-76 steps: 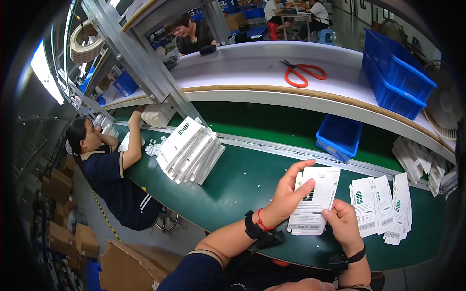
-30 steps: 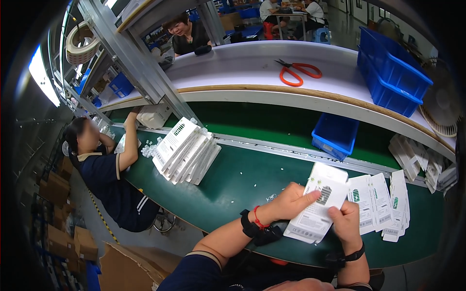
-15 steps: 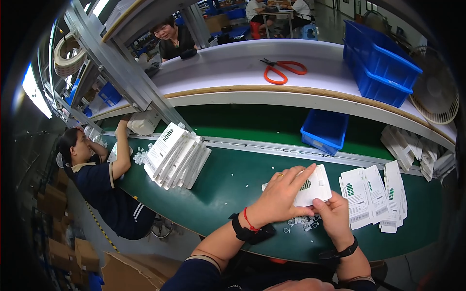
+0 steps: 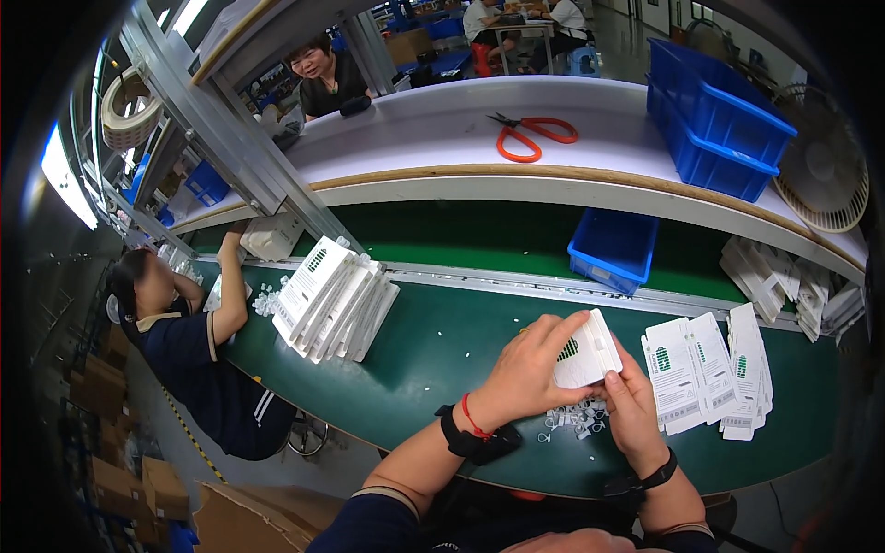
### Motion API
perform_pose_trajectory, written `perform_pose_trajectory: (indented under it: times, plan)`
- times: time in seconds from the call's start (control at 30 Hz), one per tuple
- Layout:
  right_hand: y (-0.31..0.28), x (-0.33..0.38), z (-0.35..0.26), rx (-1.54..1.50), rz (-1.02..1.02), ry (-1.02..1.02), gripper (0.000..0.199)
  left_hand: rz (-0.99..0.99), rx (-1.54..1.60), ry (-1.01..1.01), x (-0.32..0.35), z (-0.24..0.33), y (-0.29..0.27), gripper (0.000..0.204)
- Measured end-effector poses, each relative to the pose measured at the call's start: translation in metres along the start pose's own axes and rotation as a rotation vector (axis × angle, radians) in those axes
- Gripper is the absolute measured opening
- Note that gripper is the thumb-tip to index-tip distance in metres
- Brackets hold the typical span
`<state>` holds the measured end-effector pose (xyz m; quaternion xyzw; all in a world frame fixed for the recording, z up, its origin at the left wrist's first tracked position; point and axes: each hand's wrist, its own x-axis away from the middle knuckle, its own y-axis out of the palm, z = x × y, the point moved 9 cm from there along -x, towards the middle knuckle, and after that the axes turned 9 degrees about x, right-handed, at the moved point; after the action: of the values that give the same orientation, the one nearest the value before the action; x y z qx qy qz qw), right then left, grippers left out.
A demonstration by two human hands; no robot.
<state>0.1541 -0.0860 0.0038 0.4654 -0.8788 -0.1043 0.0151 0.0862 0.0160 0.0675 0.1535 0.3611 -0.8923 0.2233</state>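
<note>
Between my two hands is a small white box (image 4: 590, 352) with green print, tilted up off the green table. My left hand (image 4: 535, 362) grips its left side, thumb along the lower edge and fingers over the far side. My right hand (image 4: 634, 398) closes on its right side, with the thumb at the lower right corner. Beneath the hands lie small clear plastic pieces (image 4: 573, 422), partly hidden. Just right of my right hand, flat white printed cartons (image 4: 678, 378) lie overlapping, and more flat cartons (image 4: 745, 369) sit beside them.
A leaning stack of white boxes (image 4: 332, 300) stands at left, near a co-worker (image 4: 189, 332) seated at the table. A blue bin (image 4: 616, 251) sits under the shelf. On the shelf (image 4: 415, 129) are red-handled scissors (image 4: 530, 134) and stacked blue bins (image 4: 714, 129). Another person (image 4: 327, 78) is behind it.
The white box has tilted so its right side face shows more. My right fingers have moved up behind its right edge, and my left fingers have curled further round it.
</note>
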Motion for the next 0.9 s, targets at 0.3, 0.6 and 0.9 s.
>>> perform_pose_trajectory:
  times: [0.3,0.6,0.9]
  plan:
    - [0.0,0.006,-0.033,0.549,0.059,-0.254,0.045,-0.015,-0.093,0.104,0.0,0.007,0.003,0.081]
    - [-0.006,0.006,-0.03,0.645,0.029,-0.383,0.038,-0.034,-0.183,0.164,0.0,0.015,0.005,0.081]
    - [-0.02,-0.003,-0.01,-0.057,0.088,-0.054,0.024,-0.053,-0.221,0.334,0.004,0.031,0.014,0.085]
